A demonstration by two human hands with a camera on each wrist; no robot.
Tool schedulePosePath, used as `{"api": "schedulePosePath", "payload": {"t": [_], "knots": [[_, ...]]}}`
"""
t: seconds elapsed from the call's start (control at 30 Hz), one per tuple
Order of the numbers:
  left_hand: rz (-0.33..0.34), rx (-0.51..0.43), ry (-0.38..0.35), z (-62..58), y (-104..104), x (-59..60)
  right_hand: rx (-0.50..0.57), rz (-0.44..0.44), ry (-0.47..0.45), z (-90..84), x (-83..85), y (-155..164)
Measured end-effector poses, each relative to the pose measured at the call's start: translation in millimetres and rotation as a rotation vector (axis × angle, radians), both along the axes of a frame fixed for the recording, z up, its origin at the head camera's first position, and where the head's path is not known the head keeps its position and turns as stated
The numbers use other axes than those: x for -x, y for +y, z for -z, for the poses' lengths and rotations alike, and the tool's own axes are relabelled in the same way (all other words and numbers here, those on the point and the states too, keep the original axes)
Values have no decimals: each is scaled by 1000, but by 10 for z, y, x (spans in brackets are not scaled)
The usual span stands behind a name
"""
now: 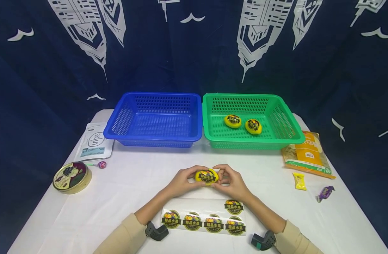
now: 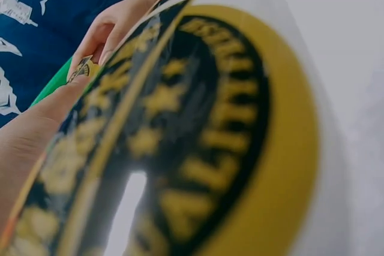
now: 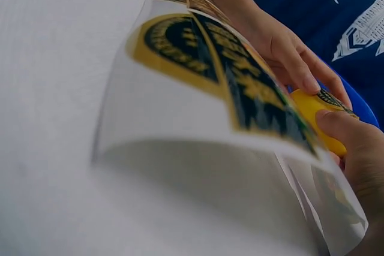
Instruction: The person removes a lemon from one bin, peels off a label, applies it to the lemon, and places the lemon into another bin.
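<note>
Between my two hands is a yellow lemon (image 1: 207, 177) with a black and gold label on its upper face. My left hand (image 1: 185, 181) pinches its left end between thumb and fingers. At the other end, my right hand (image 1: 231, 182) grips it with curled fingers and thumb. Just below the hands lies a white sticker sheet (image 1: 209, 203) bearing several round labels. In the right wrist view the sheet (image 3: 180, 112) bulges up close to the camera, with the lemon (image 3: 309, 109) beyond it. Blurred labels fill much of the left wrist view.
A blue basket (image 1: 152, 139) and a green basket (image 1: 254, 141) stand at the back; two labelled lemons lie in the green one. At left are a round tin (image 1: 72, 177), a lollipop (image 1: 102, 164) and a white pouch (image 1: 95, 141). A yellow packet (image 1: 308, 155) and wrapped candies (image 1: 299, 181) lie right.
</note>
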State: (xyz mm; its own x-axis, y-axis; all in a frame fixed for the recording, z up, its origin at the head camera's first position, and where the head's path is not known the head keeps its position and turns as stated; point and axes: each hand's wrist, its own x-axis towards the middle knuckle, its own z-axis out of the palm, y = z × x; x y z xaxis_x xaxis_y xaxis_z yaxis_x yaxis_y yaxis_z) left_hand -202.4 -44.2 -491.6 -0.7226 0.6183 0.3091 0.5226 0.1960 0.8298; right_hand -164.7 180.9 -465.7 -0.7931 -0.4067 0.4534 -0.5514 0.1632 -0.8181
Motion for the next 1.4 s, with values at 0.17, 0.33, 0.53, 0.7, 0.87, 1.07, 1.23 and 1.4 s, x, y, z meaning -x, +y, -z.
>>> {"api": "schedulePosePath", "payload": {"t": [0.17, 0.33, 0.53, 0.7, 0.87, 1.07, 1.23, 1.4], "knots": [[-19, 1, 23, -20, 6, -12, 42, -22, -64, 6, 18, -3], [-12, -25, 14, -12, 7, -24, 82, -38, -167, -15, 25, -17], [0, -52, 21, 6, 11, -25, 102, -30, -236, -19, 36, -33], [5, -56, 17, 4, 10, -28, 136, -71, -307, 68, 97, 14], [21, -62, 19, -11, 4, -24, 156, -102, -335, 16, 91, 30], [26, -55, 27, -7, -2, -17, 153, -118, -340, 17, 90, 46], [26, -65, 15, 11, -9, -13, 149, -140, -340, 156, 151, 100], [35, -82, -1, 17, -5, -19, 129, -167, -337, 197, 187, 188]]}}
